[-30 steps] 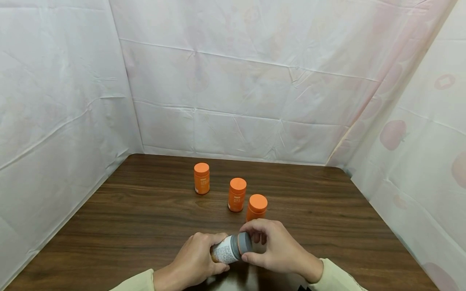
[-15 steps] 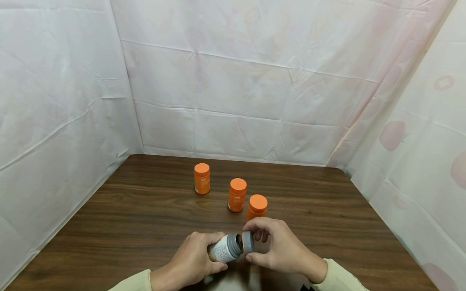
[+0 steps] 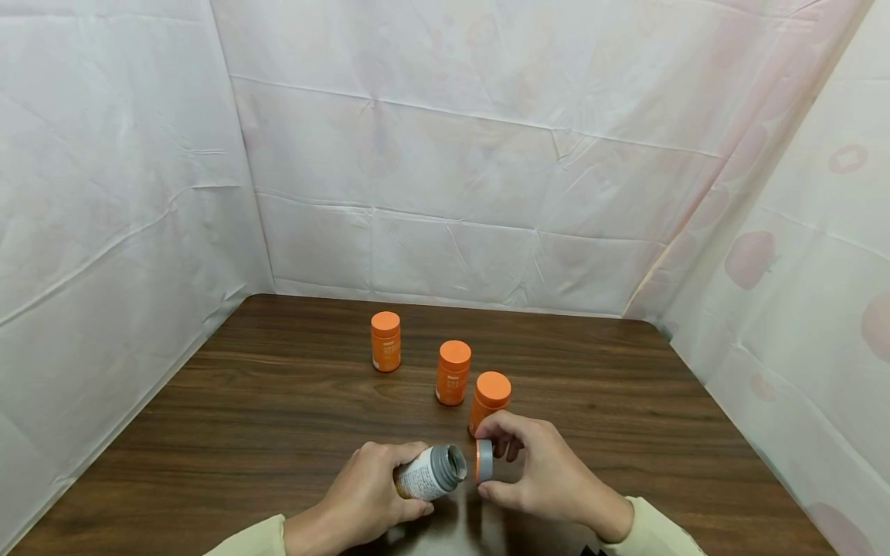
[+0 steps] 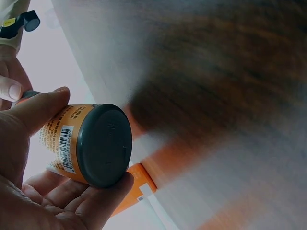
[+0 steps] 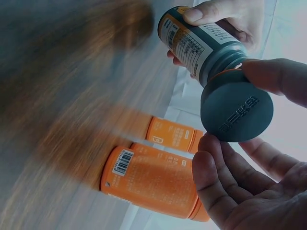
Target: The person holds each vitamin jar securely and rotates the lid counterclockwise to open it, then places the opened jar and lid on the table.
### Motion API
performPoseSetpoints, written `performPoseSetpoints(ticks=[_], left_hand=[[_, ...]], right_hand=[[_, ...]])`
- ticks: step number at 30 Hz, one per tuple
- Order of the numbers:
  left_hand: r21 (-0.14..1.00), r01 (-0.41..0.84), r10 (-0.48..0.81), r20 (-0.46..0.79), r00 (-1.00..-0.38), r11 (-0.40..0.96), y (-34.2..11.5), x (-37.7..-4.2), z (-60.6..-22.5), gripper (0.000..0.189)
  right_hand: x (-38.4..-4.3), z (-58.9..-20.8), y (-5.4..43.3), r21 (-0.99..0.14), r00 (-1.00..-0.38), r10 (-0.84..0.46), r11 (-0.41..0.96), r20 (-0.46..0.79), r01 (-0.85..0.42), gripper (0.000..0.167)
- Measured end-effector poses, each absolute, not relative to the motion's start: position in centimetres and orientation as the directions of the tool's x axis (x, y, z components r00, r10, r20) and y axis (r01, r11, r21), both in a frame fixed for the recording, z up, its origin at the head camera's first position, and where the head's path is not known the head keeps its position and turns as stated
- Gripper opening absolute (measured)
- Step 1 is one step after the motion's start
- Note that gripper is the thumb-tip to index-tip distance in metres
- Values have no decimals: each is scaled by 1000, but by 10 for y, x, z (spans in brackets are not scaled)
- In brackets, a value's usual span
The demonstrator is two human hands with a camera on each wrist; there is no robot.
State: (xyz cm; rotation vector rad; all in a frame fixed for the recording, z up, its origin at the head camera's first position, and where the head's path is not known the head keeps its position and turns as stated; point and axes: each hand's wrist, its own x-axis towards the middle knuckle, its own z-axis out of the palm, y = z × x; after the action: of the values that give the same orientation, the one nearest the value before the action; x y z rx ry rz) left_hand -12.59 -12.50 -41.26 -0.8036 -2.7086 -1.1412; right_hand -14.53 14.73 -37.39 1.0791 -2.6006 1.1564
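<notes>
My left hand (image 3: 371, 490) grips a grey pill bottle (image 3: 427, 472) with a white and orange label. It is tilted, its uncovered threaded mouth toward the right. In the left wrist view the bottle's dark base (image 4: 105, 146) and a barcode face the camera. Just off the mouth, my right hand (image 3: 535, 479) pinches the grey screw cap (image 3: 484, 461) between thumb and fingers, the cap's orange inner rim toward the bottle. Raised lettering marks the cap's top (image 5: 237, 106) in the right wrist view. Right behind the right fingers stands an orange bottle (image 3: 490, 398), its lower part partly covered.
Two more capped orange bottles stand upright farther back, one in the middle (image 3: 453, 373) and one at the left (image 3: 385, 341). The dark wooden table (image 3: 278, 401) is enclosed by white sheets (image 3: 445, 177) behind and at both sides.
The cap has come off the grey bottle's mouth and moved right with my right hand, leaving a gap. The left hand has shifted slightly left with the bottle; the orange bottles stay put.
</notes>
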Motion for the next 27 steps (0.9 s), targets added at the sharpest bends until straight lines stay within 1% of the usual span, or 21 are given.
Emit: performPoseSetpoints(ticks=[7,15,23,27], left_hand=[[642,499,430,278,-859,582,-125,-125,-412,50],[638,511,435,289,-853,577,-124,-125,-412,49],[628,526,433,312,-846,574,-125,-125,-413,49],[627,530,429,322,-844,571,-126,-125,-413,50]], right_hand=[[-145,-375,150,-620,-743,-559,447,369,-644,52],[-145,-378,155,-643,-753,-539,433,377,-632,54],[-145,-380,160,-660,-797,-499,477,340,-580,53],[-144,-379,162,-666,-810,-483,488,332,-564,51]])
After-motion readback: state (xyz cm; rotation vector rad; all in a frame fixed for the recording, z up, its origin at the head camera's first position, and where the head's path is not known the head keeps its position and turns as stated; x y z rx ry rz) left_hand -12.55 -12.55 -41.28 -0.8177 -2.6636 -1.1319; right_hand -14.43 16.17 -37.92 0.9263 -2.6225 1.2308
